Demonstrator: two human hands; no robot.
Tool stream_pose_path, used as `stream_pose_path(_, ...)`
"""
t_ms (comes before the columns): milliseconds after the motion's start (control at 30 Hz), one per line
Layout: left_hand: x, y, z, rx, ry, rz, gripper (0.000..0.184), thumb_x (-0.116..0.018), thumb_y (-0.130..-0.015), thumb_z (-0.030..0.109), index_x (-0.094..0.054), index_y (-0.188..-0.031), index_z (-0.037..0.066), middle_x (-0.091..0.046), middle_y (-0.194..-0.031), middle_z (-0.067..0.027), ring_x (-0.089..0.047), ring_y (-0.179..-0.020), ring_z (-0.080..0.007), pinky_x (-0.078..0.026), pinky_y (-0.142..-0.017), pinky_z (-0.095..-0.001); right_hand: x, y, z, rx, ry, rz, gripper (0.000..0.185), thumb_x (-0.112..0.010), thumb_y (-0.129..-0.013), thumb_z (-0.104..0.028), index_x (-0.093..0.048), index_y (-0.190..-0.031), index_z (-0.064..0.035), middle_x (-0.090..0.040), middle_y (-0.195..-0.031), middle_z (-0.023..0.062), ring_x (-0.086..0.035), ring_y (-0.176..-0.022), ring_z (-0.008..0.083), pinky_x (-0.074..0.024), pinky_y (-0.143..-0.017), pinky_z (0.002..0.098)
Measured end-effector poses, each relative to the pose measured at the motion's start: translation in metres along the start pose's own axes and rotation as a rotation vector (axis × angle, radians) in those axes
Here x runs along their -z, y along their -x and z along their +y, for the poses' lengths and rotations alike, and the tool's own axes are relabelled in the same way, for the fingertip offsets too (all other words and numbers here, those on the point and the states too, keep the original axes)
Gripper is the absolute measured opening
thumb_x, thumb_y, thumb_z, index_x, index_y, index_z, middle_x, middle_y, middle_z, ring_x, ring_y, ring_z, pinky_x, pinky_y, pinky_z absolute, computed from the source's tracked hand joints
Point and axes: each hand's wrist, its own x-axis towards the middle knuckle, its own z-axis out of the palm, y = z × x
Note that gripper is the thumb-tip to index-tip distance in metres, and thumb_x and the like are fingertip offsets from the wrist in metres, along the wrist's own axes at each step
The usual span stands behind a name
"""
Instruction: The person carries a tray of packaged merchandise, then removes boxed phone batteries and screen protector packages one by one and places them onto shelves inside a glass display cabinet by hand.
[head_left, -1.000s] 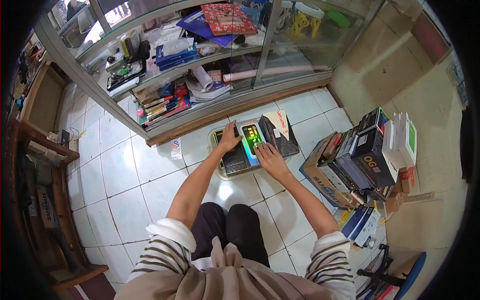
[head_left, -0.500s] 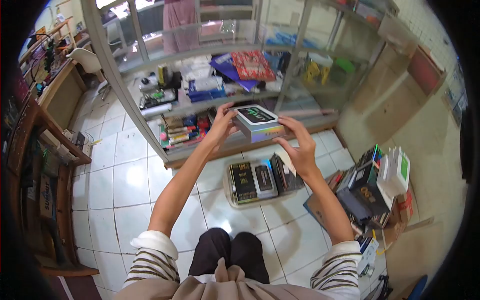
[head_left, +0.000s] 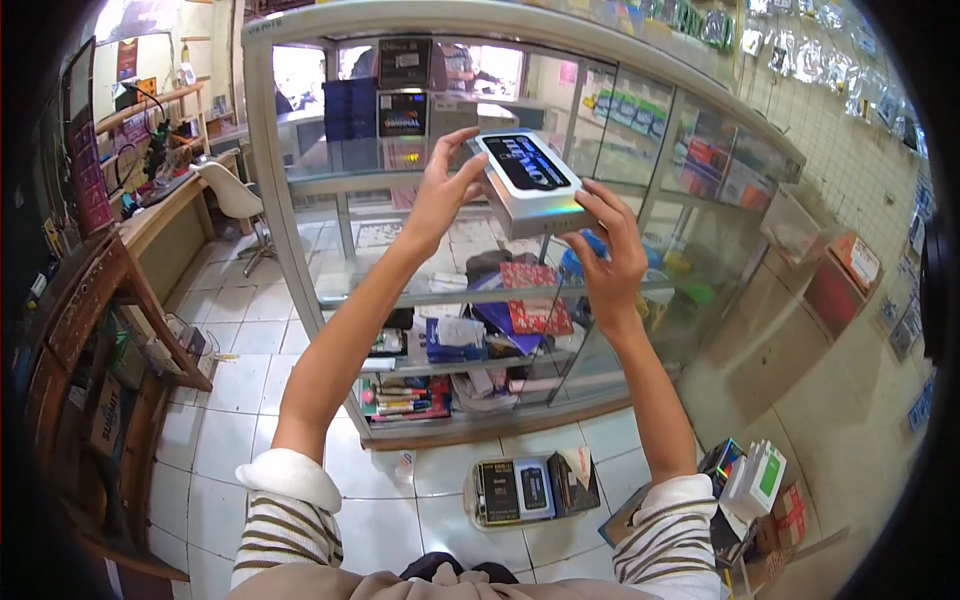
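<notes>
A white and silver product box point(head_left: 525, 170) with a dark printed panel is held up in front of the glass display cabinet point(head_left: 470, 298). My left hand point(head_left: 445, 190) grips its left end, and my right hand point(head_left: 612, 245) grips its near right corner, thumb below and fingers on top. The box is tilted, its lettering facing up towards me; the text is too blurred to read. Below on the tiled floor stands a clear plastic tub point(head_left: 472, 512) holding several dark boxes point(head_left: 497, 490).
Inside the cabinet are stacked dark boxes point(head_left: 403, 112), a red patterned packet point(head_left: 535, 290) and pens point(head_left: 400, 405). Cartons point(head_left: 765, 475) stand at the lower right. Left are a wooden shelf point(head_left: 110, 330) and a white chair point(head_left: 230, 190). Hanging packets point(head_left: 815, 50) line the right wall.
The view has tilted up, bringing the cabinet's upper shelves into sight. Both hands have raised the box higher before the glass, still gripping it at both ends.
</notes>
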Motion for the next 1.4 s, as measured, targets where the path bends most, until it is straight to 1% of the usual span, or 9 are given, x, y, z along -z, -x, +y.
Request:
stream_pose_path(100,0.017,-0.050,-0.007,0.035,0.073,0.080,0.046,-0.058,-0.087,0.020,-0.041,-0.125,-0.001,-0.055,-0.106,-0.0065,-0.054,-0.085,-0.0094,-0.048,-0.072,-0.0253,-0.034,-0.032,0.020,-0.107,-0.093,0.007,0.041,-0.070,-0.069,-0.001,-0.056,-0.107,-0.0055,-0.056,-0.114,0.0113,-0.057,-0.097,0.0292,-0.0490,-0.078,0.0349)
stream_pose_path(333,0.059,-0.127,-0.025,0.206,-0.103,0.155,0.043,-0.058,-0.086,0.016,-0.046,-0.125,0.003,-0.057,-0.103,-0.0045,-0.054,-0.095,-0.0112,-0.044,-0.073,-0.0213,-0.122,-0.075,0.096,-0.201,-0.105,-0.011,0.034,-0.070,-0.071,-0.006,-0.057,-0.103,-0.0033,-0.057,-0.106,0.0120,-0.059,-0.092,0.0238,-0.0516,-0.074,0.0333)
stream_pose_path(533,0.076,-0.144,-0.042,0.087,-0.104,0.142,0.042,-0.061,-0.081,0.005,-0.049,-0.121,-0.001,-0.057,-0.112,-0.0081,-0.055,-0.102,-0.0158,-0.045,-0.085,-0.0237,-0.160,-0.096,0.141,-0.179,-0.135,0.011,0.037,-0.073,-0.066,-0.008,-0.056,-0.099,-0.0040,-0.057,-0.092,0.0135,-0.057,-0.077,0.0276,-0.0461,-0.067,0.0373)
stream_pose_path(633,0.086,-0.153,-0.054,-0.127,-0.317,0.105,0.039,-0.065,-0.075,0.005,-0.057,-0.113,0.003,-0.063,-0.107,-0.0067,-0.059,-0.093,-0.0144,-0.047,-0.078,-0.0255,-0.180,-0.108,0.157,-0.124,-0.144,-0.029,0.037,-0.073,-0.066,-0.007,-0.056,-0.099,-0.0043,-0.057,-0.092,0.0137,-0.057,-0.080,0.0281,-0.0467,-0.070,0.0375)
stream_pose_path(867,0.104,-0.169,-0.059,-0.440,-1.139,0.156,0.033,-0.064,-0.074,0.008,-0.057,-0.106,0.007,-0.059,-0.094,-0.0129,-0.057,-0.086,-0.0294,-0.046,-0.080,-0.0361,-0.219,-0.116,0.193,-0.188,-0.124,-0.120,0.033,-0.069,-0.069,-0.006,-0.056,-0.099,-0.0050,-0.059,-0.089,0.0172,-0.059,-0.082,0.0315,-0.0472,-0.072,0.0378)
stream_pose_path(933,0.105,-0.169,-0.058,-0.649,-1.378,0.132,0.038,-0.064,-0.072,0.008,-0.055,-0.110,0.008,-0.054,-0.100,-0.0137,-0.051,-0.091,-0.0332,-0.044,-0.081,-0.0413,-0.225,-0.109,0.194,-0.193,-0.141,-0.112,0.028,-0.066,-0.071,-0.003,-0.054,-0.097,-0.0026,-0.060,-0.086,0.0182,-0.060,-0.078,0.0343,-0.0471,-0.071,0.0395)
stream_pose_path(1067,0.113,-0.164,-0.073,-0.583,-1.430,0.022,0.055,-0.063,-0.071,0.007,-0.041,-0.122,0.011,-0.047,-0.115,-0.0139,-0.043,-0.109,-0.0338,-0.040,-0.088,-0.0423,-0.231,-0.112,0.195,-0.334,-0.205,-0.017,0.018,-0.061,-0.076,-0.002,-0.050,-0.090,0.0009,-0.061,-0.086,0.0209,-0.060,-0.081,0.0383,-0.0463,-0.069,0.0424)
stream_pose_path(1133,0.115,-0.163,-0.077,-0.578,-1.491,-0.001,0.060,-0.063,-0.070,0.008,-0.038,-0.125,0.012,-0.044,-0.121,-0.0139,-0.041,-0.113,-0.0334,-0.038,-0.091,-0.0440,-0.232,-0.114,0.202,-0.288,0.060,-0.187,0.016,-0.057,-0.080,-0.003,-0.048,-0.093,0.0010,-0.063,-0.090,0.0183,-0.065,-0.085,0.0295,-0.0504,-0.068,0.0369)
stream_pose_path(1400,0.118,-0.167,-0.099,-0.570,-1.850,0.026,0.080,-0.067,-0.066,0.019,-0.029,-0.136,0.018,-0.028,-0.138,-0.0134,-0.029,-0.123,-0.0346,-0.027,-0.098,-0.0511,-0.253,-0.104,0.231,-0.216,0.167,-0.326,0.034,-0.050,-0.073,-0.003,-0.043,-0.106,-0.0007,-0.056,-0.105,0.0222,-0.053,-0.098,0.0410,-0.0424,-0.082,0.0503)
